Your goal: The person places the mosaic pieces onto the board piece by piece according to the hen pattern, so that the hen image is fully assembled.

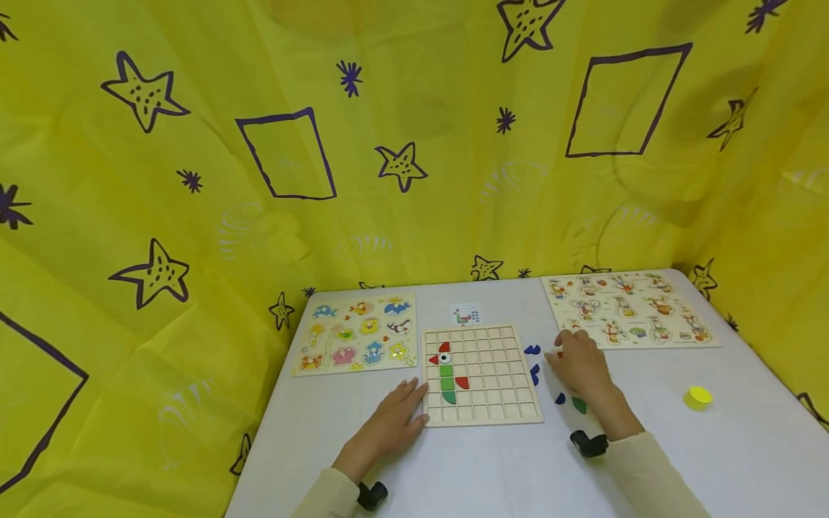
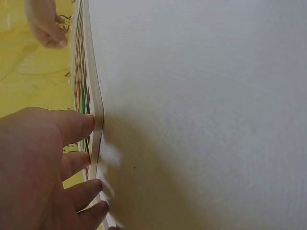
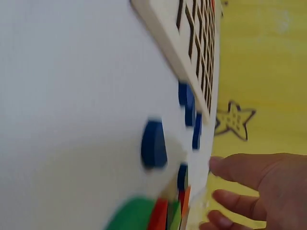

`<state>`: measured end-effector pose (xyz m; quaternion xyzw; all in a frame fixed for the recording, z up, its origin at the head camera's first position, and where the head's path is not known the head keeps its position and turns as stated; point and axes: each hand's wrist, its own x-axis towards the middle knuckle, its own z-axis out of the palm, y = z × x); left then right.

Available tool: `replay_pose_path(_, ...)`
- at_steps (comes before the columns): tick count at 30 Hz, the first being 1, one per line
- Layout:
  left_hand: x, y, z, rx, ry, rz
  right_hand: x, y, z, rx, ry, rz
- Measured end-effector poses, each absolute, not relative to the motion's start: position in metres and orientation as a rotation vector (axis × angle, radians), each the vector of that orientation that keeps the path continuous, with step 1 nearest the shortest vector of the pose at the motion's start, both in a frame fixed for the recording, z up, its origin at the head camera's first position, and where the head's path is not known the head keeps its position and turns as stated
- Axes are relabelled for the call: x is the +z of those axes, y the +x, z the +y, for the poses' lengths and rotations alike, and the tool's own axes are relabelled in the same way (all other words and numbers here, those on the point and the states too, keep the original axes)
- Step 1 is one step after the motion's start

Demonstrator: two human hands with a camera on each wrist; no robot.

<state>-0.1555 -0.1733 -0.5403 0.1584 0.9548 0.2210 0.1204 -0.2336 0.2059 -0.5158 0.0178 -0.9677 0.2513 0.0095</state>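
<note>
head view first: your left hand (image 1: 391, 424) lies flat on the white table (image 1: 745, 446), fingers straight and holding nothing, tips against the left edge of the wooden grid board (image 1: 482, 374), likely to keep it from sliding. a few red and green tiles (image 1: 447, 374) already sit in the board's left columns. your right hand (image 1: 579, 363) hovers low over the loose pieces just right of the board, fingers loosely bent; whether it has hold of a piece here, you cannot tell. blue pieces (image 1: 534, 362) lie between that hand and the board, a small pattern card (image 1: 465, 314) sits behind it, two picture puzzles flank it, and a yellow disc (image 1: 699, 396) rests well apart.

left wrist view: straight fingers (image 2: 72, 125) press on the board's rim (image 2: 98, 129), gripping nothing.

right wrist view: relaxed, spread fingers (image 3: 240, 168) are empty, near blue pieces (image 3: 154, 143) and a stack of green and red ones (image 3: 163, 215) beside the board's edge (image 3: 168, 43).
</note>
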Motion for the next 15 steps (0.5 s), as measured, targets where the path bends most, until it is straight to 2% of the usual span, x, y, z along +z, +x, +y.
replay_pose_path(8,-0.539,-0.155,-0.173,0.65,0.462,2.793,-0.516,-0.245,0.235,0.743,-0.082,-3.217)
replay_pose_path(15,-0.54,-0.155,-0.173,0.647,0.465,2.793,-0.522,-0.251,0.226,0.834,0.013,-3.187)
